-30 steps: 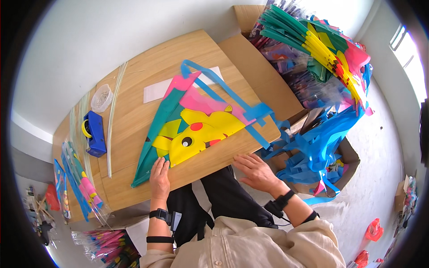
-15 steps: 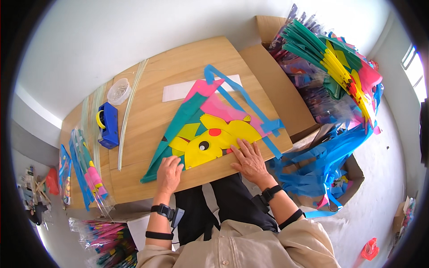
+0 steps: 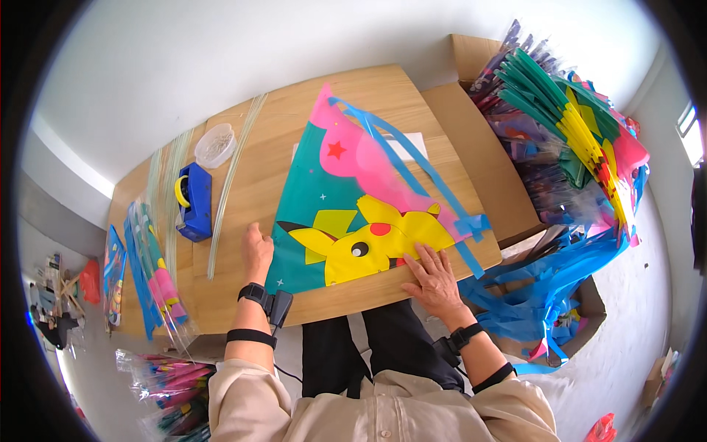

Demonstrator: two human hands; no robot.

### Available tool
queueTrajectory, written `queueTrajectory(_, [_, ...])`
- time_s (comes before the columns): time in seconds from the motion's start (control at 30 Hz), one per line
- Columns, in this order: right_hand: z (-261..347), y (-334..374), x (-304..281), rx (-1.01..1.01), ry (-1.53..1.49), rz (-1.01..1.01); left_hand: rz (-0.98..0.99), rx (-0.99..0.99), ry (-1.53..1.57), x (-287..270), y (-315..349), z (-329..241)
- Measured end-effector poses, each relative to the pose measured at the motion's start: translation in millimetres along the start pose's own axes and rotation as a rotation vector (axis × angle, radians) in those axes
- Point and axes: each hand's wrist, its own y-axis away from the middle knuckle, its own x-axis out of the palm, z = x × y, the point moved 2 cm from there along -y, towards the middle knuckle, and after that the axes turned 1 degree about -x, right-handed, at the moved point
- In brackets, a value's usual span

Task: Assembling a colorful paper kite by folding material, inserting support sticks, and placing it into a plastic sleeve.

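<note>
A kite sheet [image 3: 302, 195] in green, pink and yellow, printed with a cartoon animal, lies spread as a triangle on the wooden table [image 3: 254, 184]. Blue ribbon tails [image 3: 412, 151] run along its right side. My right hand [image 3: 433, 283] rests flat on the yellow part near the lower right edge, fingers stretched out. Right beside the sheet's left edge is my left hand [image 3: 258, 254], its fingers curled in; what they hold, if anything, is hidden. A white strip [image 3: 403, 147] lies partly beneath the sheet.
At left on the table are a blue tape dispenser [image 3: 196, 206], a clear tub [image 3: 215, 146], thin pale rods [image 3: 234, 180] and packed kites [image 3: 157, 265]. Open cartons stand right, one heaped with kites [image 3: 571, 125], another with blue ribbons [image 3: 545, 287]. Bagged kites [image 3: 173, 383] lie below left.
The green flap folded over the sheet's left side is now opened out, showing a red star and more pink. My left hand has moved outward to the left edge. My right hand stays on the sheet.
</note>
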Motion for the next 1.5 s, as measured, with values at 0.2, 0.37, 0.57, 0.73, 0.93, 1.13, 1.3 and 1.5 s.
queueTrajectory(0.2, [3.3,3.2,1.4,0.012,0.025,-0.02,-0.152,0.276,0.069,-43.2,81.6,-46.1])
queueTrajectory(0.37, [5.3,4.1,1.1,0.055,0.063,0.026,0.132,0.427,-0.099,-41.5,187.5,-54.7])
queueTrajectory(0.57, [6.4,3.5,5.3,0.048,0.1,0.009,0.162,0.235,-0.268,-54.9,197.7,-15.1])
queueTrajectory(0.73, [7.5,3.3,6.5,0.046,0.102,0.011,0.112,0.21,-0.325,-57.7,200.5,-1.7])
queueTrajectory(0.93, [6.1,5.6,9.5,0.046,0.111,0.007,0.076,0.231,-0.293,-57.0,202.4,5.3])
queueTrajectory(1.13, [1.0,8.7,3.4,0.062,0.117,-0.007,0.091,0.232,-0.273,-62.3,200.8,5.8])
queueTrajectory(1.3, [-31.2,19.6,-5.1,0.175,0.089,-0.098,0.108,0.211,-0.316,-59.9,203.2,11.9])
queueTrajectory(1.5, [-44.5,27.4,-10.4,0.218,0.062,-0.163,0.181,0.269,-0.515,-77.1,171.0,-19.5])
